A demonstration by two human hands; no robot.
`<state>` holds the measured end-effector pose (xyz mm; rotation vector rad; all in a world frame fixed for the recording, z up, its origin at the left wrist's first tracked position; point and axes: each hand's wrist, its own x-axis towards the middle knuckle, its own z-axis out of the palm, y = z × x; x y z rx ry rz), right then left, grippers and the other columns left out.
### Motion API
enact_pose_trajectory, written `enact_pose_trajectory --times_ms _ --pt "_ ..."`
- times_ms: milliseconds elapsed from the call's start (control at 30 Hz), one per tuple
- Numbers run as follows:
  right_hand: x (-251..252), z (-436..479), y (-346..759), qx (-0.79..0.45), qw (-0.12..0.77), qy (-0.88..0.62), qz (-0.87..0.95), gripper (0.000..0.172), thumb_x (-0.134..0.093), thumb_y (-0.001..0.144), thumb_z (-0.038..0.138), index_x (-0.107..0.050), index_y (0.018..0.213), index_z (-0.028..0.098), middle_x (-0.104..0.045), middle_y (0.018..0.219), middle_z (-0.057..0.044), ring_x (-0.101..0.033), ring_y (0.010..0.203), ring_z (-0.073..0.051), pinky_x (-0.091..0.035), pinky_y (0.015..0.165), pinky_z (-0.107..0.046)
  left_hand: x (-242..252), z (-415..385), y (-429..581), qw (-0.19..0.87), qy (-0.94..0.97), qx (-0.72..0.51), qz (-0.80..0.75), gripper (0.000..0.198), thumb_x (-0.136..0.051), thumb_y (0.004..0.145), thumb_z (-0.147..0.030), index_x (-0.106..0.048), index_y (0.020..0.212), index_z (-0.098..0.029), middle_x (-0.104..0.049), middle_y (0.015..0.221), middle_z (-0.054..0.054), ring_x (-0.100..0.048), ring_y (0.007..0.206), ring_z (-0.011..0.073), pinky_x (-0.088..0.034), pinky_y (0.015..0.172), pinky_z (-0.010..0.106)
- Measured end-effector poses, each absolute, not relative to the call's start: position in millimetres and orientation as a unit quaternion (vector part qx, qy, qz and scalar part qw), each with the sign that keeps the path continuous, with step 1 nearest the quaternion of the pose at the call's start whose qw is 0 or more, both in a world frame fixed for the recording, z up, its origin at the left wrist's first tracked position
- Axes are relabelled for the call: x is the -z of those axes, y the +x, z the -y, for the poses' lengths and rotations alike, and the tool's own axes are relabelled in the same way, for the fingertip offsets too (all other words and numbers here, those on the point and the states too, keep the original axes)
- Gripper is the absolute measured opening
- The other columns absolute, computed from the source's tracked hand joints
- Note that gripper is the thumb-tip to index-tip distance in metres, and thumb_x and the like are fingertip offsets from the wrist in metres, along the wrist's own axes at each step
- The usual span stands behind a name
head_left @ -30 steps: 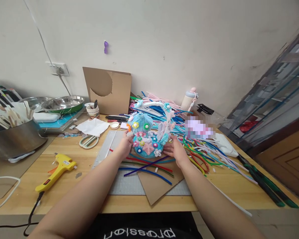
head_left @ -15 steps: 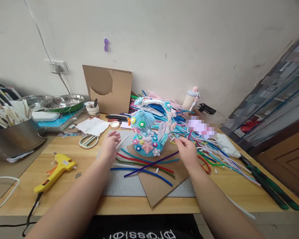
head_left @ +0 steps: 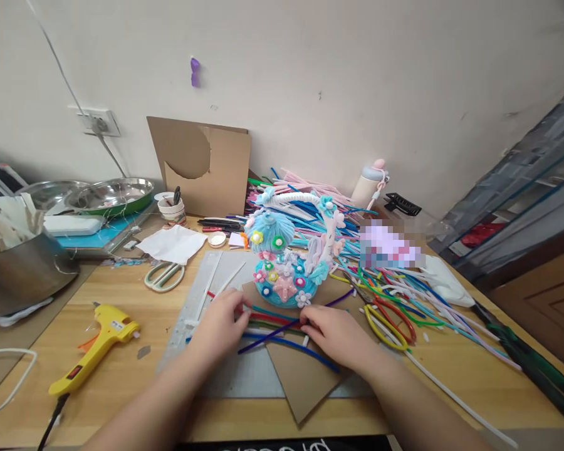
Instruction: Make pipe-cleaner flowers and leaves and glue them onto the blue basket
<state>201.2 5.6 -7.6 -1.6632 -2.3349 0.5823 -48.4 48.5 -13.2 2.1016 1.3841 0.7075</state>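
Observation:
A blue pipe-cleaner basket [head_left: 284, 269] with a white arched handle and small flowers stands on a brown cardboard piece [head_left: 305, 382] over a grey cutting mat [head_left: 244, 376]. In front of it lie a few loose pipe cleaners [head_left: 275, 321], red, green, blue and purple. My left hand [head_left: 220, 322] has its fingers curled and pinched on their left ends. My right hand [head_left: 333, 337] rests on them a little to the right, fingers bent down over the strands. Both hands are just below the basket and do not touch it.
A yellow glue gun [head_left: 94, 344] lies at the left, scissors [head_left: 164, 275] and a tissue [head_left: 172, 243] behind it. A big heap of coloured pipe cleaners [head_left: 395, 294] fills the right. A metal pot [head_left: 23, 269], steel bowl [head_left: 113, 194], upright cardboard [head_left: 202, 166] and bottle [head_left: 369, 181] line the back.
Both hands let go of the basket, spread apart, then came down and toward me onto the loose pipe cleaners in front of it. The basket stayed on the cardboard.

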Motion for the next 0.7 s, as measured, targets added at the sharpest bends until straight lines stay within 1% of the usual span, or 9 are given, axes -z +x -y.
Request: enact_pose_trajectory --times_ms 100,167,267,433,567,633,700 --pt "9 -6 198 -0.205 0.096 -0.567 0.792 0.009 -0.05 0.086 0.023 -0.059 0.085 0.024 -0.068 0.085 0.0 -0.061 0.075 -0.017 -0.033 0.061 -0.024 16 -45 -46 0.224 0.806 -0.218 -0.502 0.012 -0.052 0.078 -0.017 -0.062 0.083 -0.022 -0.058 0.088 0.007 -0.055 0.087 0.0239 -0.042 0.077 0.035" --pt "10 -7 196 -0.206 0.092 -0.57 0.79 0.01 -0.049 0.086 0.022 -0.059 0.084 0.024 -0.068 0.084 0.0 -0.062 0.074 -0.017 -0.033 0.06 -0.024 18 -44 -46 0.212 0.819 -0.197 -0.496 0.015 -0.052 0.079 -0.016 -0.063 0.087 -0.022 -0.058 0.091 0.008 -0.055 0.09 0.0244 -0.042 0.079 0.036" --pt "11 -8 193 -0.207 0.084 -0.58 0.784 0.012 -0.048 0.086 0.022 -0.06 0.083 0.024 -0.068 0.081 0.0 -0.062 0.073 -0.017 -0.032 0.059 -0.025 19 -45 -45 0.213 0.825 -0.178 -0.492 0.016 -0.051 0.081 -0.016 -0.065 0.086 -0.022 -0.058 0.089 0.008 -0.054 0.088 0.0242 -0.043 0.077 0.036" --pt "14 -10 190 -0.194 0.065 -0.588 0.783 0.013 -0.047 0.084 0.021 -0.059 0.08 0.022 -0.067 0.074 0.0 -0.061 0.067 -0.017 -0.029 0.056 -0.025 19 -47 -43 0.228 0.818 -0.174 -0.499 0.013 -0.051 0.081 -0.015 -0.061 0.079 -0.022 -0.058 0.089 0.007 -0.054 0.087 0.0242 -0.042 0.076 0.037" --pt "16 -11 189 -0.184 0.079 -0.592 0.781 0.012 -0.049 0.082 0.02 -0.059 0.078 0.022 -0.066 0.071 0.0 -0.06 0.064 -0.016 -0.029 0.055 -0.025 17 -46 -41 0.202 0.825 -0.167 -0.502 0.015 -0.045 0.084 -0.015 -0.057 0.077 -0.022 -0.059 0.088 0.007 -0.053 0.085 0.0246 -0.039 0.074 0.037" --pt "16 -10 189 -0.194 0.106 -0.592 0.775 0.012 -0.05 0.083 0.021 -0.061 0.088 0.023 -0.068 0.079 -0.001 -0.061 0.069 -0.017 -0.033 0.057 -0.025 15 -44 -39 0.184 0.832 -0.166 -0.497 0.017 -0.042 0.087 -0.016 -0.055 0.078 -0.022 -0.059 0.088 0.007 -0.053 0.086 0.0247 -0.038 0.074 0.037" --pt "16 -10 189 -0.209 0.136 -0.575 0.78 0.021 -0.05 0.085 0.026 -0.059 0.105 0.025 -0.069 0.093 -0.002 -0.063 0.08 -0.019 -0.038 0.064 -0.025 13 -43 -39 0.167 0.841 -0.16 -0.49 0.019 -0.038 0.089 -0.018 -0.054 0.079 -0.022 -0.061 0.086 0.006 -0.053 0.084 0.0241 -0.037 0.075 0.037"
